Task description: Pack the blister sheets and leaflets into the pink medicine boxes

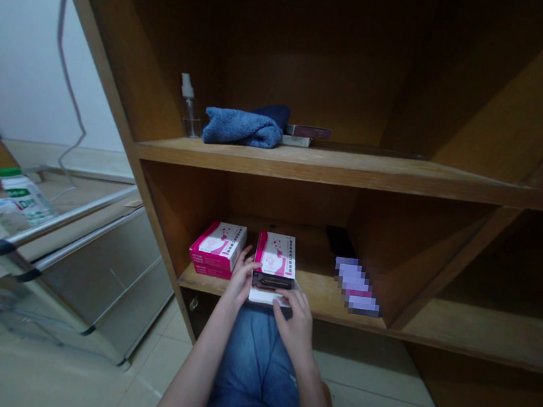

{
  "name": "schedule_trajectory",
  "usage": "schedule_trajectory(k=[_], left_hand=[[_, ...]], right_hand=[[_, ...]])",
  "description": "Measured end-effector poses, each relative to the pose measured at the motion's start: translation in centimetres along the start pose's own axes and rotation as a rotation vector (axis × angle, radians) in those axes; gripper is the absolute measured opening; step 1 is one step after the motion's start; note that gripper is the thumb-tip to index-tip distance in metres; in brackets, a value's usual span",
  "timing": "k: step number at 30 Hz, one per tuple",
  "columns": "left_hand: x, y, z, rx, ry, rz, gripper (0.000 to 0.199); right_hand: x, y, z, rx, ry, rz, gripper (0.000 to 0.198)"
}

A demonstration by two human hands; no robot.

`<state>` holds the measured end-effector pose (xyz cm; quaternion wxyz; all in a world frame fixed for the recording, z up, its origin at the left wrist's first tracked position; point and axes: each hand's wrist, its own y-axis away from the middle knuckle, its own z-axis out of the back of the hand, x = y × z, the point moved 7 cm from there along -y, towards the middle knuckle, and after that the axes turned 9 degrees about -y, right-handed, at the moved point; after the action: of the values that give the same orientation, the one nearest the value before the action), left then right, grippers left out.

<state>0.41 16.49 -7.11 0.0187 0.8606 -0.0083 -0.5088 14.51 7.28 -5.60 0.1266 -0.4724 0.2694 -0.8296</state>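
A: Where does the open box (276, 256) lie from the fingers?

B: Between the two hands — the left hand (241, 282) at its left side, the right hand (298, 319) at its near end. The printed top stretches away from the right fingertips, and the long axis seems to run that way too, toward the back of the compartment.

A: Which hand is nearer?

B: Neither by much. The left thumb lies over the near left edge, the other fingers reaching into the gap alongside. The right thumb and forefinger are at the white flap (263, 296), just short of the dark opening (267, 281).

A: Gripping?

B: I can't tell for either hand; the left may only be steadying, the right may only rest there.

A: And the surface, the room?

B: A wooden shelf (315, 288) bears it, the flap near the front edge. The left fingers are cramped — stacked pink boxes (221, 240) stand just beside them. Right of the right fingers, past a stretch of wood, lies a pixelated item (357, 286), with a dark flat object (339, 240) behind it. Well above the fingers, an upper shelf (364, 163) carries a blue towel (243, 127).
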Motion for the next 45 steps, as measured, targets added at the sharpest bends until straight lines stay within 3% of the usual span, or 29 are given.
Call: schedule_trajectory(k=[3, 7, 21, 29, 37, 43, 45], left_hand=[[0.0, -0.1, 0.0, -0.008, -0.011, -0.016, 0.066], [0.0, 0.0, 0.0, -0.017, -0.002, -0.026, 0.066], [0.0, 0.0, -0.1, -0.056, -0.049, -0.025, 0.059], [0.1, 0.0, 0.1, -0.081, -0.074, -0.032, 0.051], [0.4, -0.4, 0.6, -0.138, -0.069, -0.056, 0.049], [0.4, -0.5, 0.6, -0.113, -0.074, -0.055, 0.052], [0.4, -0.5, 0.6, -0.115, -0.075, -0.055, 0.051]], right_hand=[[0.1, -0.1, 0.6, -0.079, 0.082, -0.008, 0.025], [0.8, -0.5, 0.6, -0.064, 0.159, 0.037, 0.039], [1.0, -0.3, 0.4, -0.104, 0.184, 0.023, 0.024], [1.5, -0.5, 0.4, 0.048, 0.235, 0.113, 0.024], [1.2, -0.2, 0.1, 0.087, 0.200, 0.062, 0.024], [0.8, -0.3, 0.1, 0.085, 0.152, 0.069, 0.051], [0.9, -0.4, 0.2, 0.106, 0.159, 0.070, 0.052]])
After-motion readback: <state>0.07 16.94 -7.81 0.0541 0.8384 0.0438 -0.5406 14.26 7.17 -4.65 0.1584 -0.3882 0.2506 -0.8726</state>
